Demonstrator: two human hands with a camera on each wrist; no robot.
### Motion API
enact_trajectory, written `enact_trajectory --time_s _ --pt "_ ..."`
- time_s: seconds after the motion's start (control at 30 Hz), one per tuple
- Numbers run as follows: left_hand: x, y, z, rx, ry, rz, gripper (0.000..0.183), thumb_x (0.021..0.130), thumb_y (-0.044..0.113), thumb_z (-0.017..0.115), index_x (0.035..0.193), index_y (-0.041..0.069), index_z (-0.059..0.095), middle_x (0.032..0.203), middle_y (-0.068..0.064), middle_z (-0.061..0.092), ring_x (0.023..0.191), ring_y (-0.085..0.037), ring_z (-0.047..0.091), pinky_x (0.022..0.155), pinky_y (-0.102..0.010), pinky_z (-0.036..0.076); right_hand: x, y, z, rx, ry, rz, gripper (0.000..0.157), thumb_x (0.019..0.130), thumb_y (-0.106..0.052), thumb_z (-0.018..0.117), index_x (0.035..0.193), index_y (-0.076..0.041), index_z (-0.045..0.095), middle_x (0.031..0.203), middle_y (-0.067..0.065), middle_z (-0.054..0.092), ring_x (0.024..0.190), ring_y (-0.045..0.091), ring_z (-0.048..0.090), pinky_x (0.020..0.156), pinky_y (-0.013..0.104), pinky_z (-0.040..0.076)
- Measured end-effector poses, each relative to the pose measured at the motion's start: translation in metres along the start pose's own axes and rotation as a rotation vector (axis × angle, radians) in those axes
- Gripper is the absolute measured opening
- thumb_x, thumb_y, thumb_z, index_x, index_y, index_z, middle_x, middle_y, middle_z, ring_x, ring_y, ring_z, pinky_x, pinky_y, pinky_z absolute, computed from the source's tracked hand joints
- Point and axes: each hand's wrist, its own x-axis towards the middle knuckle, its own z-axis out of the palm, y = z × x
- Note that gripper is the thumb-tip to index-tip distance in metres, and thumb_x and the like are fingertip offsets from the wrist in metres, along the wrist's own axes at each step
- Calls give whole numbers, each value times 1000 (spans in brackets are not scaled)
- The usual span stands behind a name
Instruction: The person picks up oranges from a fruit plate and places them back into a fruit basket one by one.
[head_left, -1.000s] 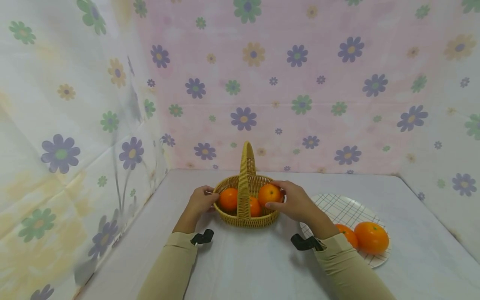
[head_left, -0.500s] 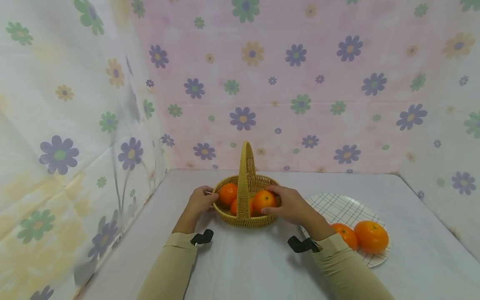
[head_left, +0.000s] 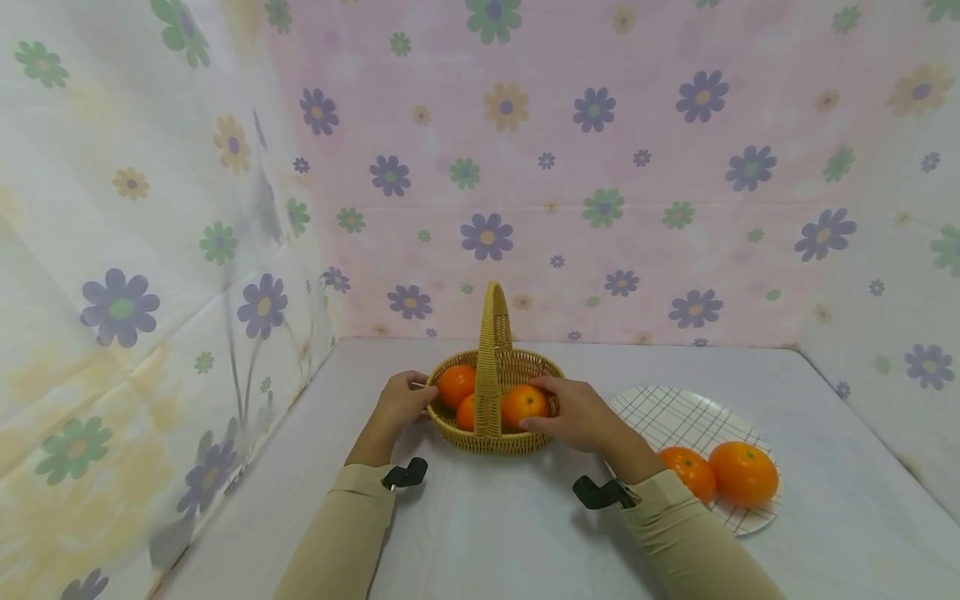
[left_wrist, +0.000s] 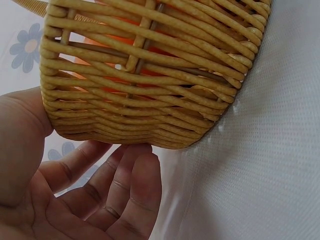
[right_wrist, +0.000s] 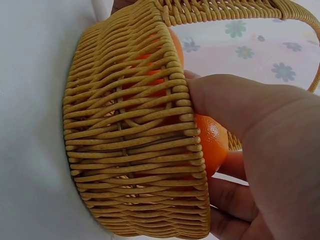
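A yellow wicker basket (head_left: pixel 517 444) with a tall arched handle stands upright on the table. My left hand (head_left: pixel 402 398) holds its left end; in the left wrist view, thumb and fingers of that hand (left_wrist: pixel 75 200) lie around the woven rim. Inside the basket's right half, my right hand (head_left: pixel 585 415) grips an orange (head_left: pixel 523 406) between thumb and fingers. The right wrist view shows this orange (right_wrist: pixel 212 140) just past the rim, partly covered by the thumb. Left of the handle sit another orange (head_left: pixel 457 386) and, lower, a third orange (head_left: pixel 466 412), partly hidden by the handle.
To the right lies a white plate (head_left: pixel 667 408) with a grid pattern. A large orange (head_left: pixel 742 473) and a second orange (head_left: pixel 690 473), partly behind the right forearm, rest on it. Flower-printed cloth (head_left: pixel 555 225) encloses the white table (head_left: pixel 480 533) at the back and sides.
My right hand has moved left and lower with its orange, down into the basket. The lower orange has shifted left behind the handle, and the left one slightly up. The left hand stays put.
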Motion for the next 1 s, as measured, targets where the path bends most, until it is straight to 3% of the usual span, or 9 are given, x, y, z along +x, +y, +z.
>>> enact_trajectory --time_s 1.0 --pt "-1 1 1 9 8 8 36 94 21 67 125 2 63 117 -20 69 95 -26 70 78 -37 66 1 -2 7 4 -19 -21 64 90 -47 77 143 -14 61 122 1 72 96 11 62 87 35 56"
